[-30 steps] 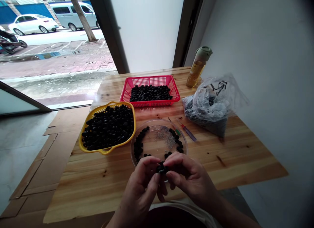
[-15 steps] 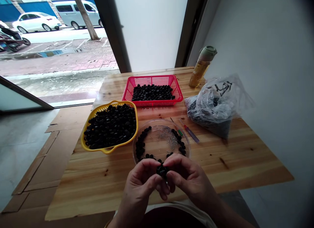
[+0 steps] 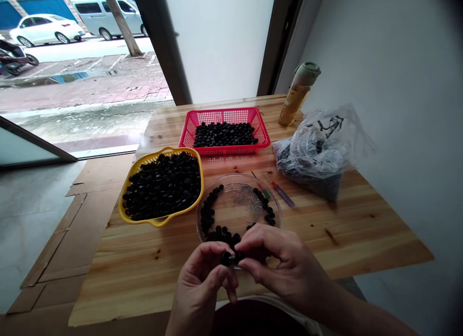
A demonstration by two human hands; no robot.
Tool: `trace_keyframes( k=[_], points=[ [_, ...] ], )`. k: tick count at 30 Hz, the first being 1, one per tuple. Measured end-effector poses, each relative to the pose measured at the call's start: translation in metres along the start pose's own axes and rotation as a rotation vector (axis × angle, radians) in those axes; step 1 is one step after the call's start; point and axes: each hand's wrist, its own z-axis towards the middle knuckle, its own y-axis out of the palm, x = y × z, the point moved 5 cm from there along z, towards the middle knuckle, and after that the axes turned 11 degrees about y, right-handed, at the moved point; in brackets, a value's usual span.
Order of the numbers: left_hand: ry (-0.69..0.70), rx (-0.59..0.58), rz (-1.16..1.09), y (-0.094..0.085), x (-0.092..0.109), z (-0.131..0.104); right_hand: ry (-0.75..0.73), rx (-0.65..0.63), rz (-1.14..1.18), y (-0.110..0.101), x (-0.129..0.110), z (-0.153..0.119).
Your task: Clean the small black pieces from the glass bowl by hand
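Note:
My left hand (image 3: 206, 273) pinches a small round black part (image 3: 225, 259) over the near edge of the round clear tray (image 3: 277, 220). My right hand (image 3: 277, 259) is closed just to its right, its fingertips around a small black piece, with a short silvery metal bit (image 3: 232, 257) showing between the two hands. Inside the tray, small black parts (image 3: 207, 215) lie along the left, right and near sides. Thin metal pins (image 3: 249, 198) are scattered toward its right side.
A yellow basket (image 3: 159, 223) of black parts stands left, a red basket (image 3: 231, 151) of black pieces behind. Two screwdrivers (image 3: 284, 195) lie right of the tray. Farther right are a filled plastic bag (image 3: 318, 152) and a bottle (image 3: 298, 94).
The hands have moved slightly apart. The black part has turned and shifted left with my left hand, and a metal bit now shows. The camera view has shifted slightly.

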Motion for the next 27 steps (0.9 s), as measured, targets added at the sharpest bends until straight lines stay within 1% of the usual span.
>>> trace_keyframes(
  k=[3, 6, 10, 14, 18, 27],
  points=[
    [-0.013, 0.035, 0.004, -0.006, -0.002, -0.008, -0.023, -0.024, -0.026, 0.006, -0.003, -0.002],
    [-0.006, 0.066, 0.063, -0.014, -0.003, -0.018, -0.029, -0.050, -0.047, 0.011, -0.003, -0.005],
    [0.001, 0.053, 0.112, -0.020, -0.004, -0.026, -0.011, -0.096, -0.061, 0.016, -0.001, -0.007],
    [-0.005, 0.041, 0.109, -0.023, -0.005, -0.029, 0.020, -0.128, -0.056, 0.021, 0.002, -0.008],
    [-0.009, 0.043, 0.093, -0.024, -0.005, -0.030, 0.018, -0.145, -0.057, 0.025, 0.001, -0.008],
    [0.020, 0.061, 0.110, -0.025, -0.003, -0.031, 0.048, -0.160, -0.026, 0.026, 0.008, -0.006]
  ],
)
